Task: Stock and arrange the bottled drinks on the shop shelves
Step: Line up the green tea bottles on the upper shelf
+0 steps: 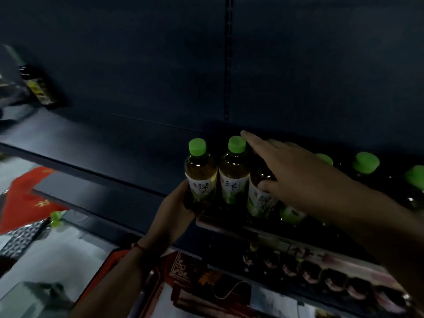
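Now gripping the leftmost bottle (200, 177) low with left hand (176, 208). Resting right hand (289, 171), fingers straight, over third bottle (260, 191) on shelf (96, 143).

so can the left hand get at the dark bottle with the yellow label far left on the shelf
Probably yes: the left hand grips a green-capped tea bottle, but the dark shelf toward the dark yellow-labelled bottle looks bare.

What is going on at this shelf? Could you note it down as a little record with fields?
place: dark shop shelf
goods: green-capped tea bottles in a row
left hand: holds the base of the leftmost bottle
right hand: laid over the third bottle, fingers stretched past the second bottle
further right: more green caps
far left: a lone dark bottle
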Demonstrator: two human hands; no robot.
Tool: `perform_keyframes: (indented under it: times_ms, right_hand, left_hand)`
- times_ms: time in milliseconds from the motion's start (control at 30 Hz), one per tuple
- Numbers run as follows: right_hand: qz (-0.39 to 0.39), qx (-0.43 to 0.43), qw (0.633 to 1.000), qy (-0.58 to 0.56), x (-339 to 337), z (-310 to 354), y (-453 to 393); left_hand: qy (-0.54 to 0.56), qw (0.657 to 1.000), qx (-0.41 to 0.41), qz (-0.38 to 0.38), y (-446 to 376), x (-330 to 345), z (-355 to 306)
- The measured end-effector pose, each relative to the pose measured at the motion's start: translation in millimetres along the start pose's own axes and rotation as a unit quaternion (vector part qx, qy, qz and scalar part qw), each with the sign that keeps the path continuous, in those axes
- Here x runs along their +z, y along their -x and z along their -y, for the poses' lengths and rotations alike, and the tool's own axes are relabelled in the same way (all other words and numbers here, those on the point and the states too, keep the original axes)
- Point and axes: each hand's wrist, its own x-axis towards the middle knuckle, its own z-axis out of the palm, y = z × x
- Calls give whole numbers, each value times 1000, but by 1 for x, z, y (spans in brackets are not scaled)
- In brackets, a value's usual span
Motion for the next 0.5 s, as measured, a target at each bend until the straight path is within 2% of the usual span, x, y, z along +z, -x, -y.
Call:
perform_keyframes:
  times_ms: [100,200,300,500]
  right_hand:
    - [33,40,998,37,-4,7,-1]
    - [42,73,996,34,-7,12,0]
    - [24,109,994,12,-8,16,0]
    - [20,157,987,11,-6,26,-4]
  left_hand:
    - [-27,994,92,50,-4,-14,6]
    - [10,994,59,86,-18,-24,12]
    - [26,990,85,113,-26,-29,17]
    - [33,987,83,132,-33,-31,25]
